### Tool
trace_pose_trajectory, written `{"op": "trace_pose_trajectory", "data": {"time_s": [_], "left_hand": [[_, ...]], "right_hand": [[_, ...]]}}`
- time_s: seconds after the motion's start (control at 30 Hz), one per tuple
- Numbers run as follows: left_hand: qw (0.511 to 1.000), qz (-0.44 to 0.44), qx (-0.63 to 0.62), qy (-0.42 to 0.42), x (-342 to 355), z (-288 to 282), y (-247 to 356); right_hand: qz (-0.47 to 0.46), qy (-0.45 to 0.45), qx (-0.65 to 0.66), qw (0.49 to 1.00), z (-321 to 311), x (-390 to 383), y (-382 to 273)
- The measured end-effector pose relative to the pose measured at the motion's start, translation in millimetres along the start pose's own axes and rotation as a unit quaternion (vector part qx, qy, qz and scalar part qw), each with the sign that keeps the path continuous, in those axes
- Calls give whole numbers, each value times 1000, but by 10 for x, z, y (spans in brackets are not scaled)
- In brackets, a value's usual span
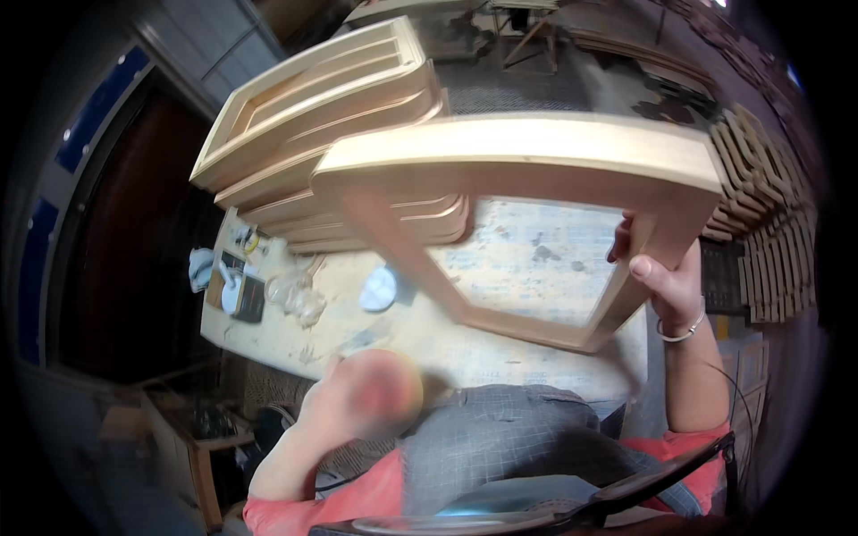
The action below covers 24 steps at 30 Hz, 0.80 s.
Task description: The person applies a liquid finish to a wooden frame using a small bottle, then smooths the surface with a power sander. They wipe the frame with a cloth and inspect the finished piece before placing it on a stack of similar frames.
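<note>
The left hand (335,402) is showing blurred at a round, yellowish-rimmed thing (411,384); I cannot tell its grip. Ahead and rightward, a wooden frame (527,141) is slanting, long axis running left-right, pale edge facing up, its right bar filling the right hand (672,284).

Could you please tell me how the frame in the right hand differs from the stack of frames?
The held frame is single; the stack has several frames. The right hand grips the held frame, while the stack rests on the table. Both are pale wood.
</note>
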<state>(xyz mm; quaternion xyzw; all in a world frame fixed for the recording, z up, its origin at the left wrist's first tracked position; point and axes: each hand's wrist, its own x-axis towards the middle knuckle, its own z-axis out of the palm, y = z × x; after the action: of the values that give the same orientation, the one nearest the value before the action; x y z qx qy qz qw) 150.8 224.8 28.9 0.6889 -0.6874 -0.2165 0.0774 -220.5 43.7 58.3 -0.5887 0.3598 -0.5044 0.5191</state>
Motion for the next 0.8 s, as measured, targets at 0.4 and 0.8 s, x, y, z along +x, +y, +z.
{"op": "trace_pose_trajectory", "data": {"time_s": [0.4, 0.8], "left_hand": [[970, 164, 55, 173, 732, -1685, 1673], [924, 317, 204, -58, 1067, -1405, 3168]], "right_hand": [[-128, 20, 92, 987, -250, -243, 86], [-134, 29, -131, 982, -222, -354, 121]]}}
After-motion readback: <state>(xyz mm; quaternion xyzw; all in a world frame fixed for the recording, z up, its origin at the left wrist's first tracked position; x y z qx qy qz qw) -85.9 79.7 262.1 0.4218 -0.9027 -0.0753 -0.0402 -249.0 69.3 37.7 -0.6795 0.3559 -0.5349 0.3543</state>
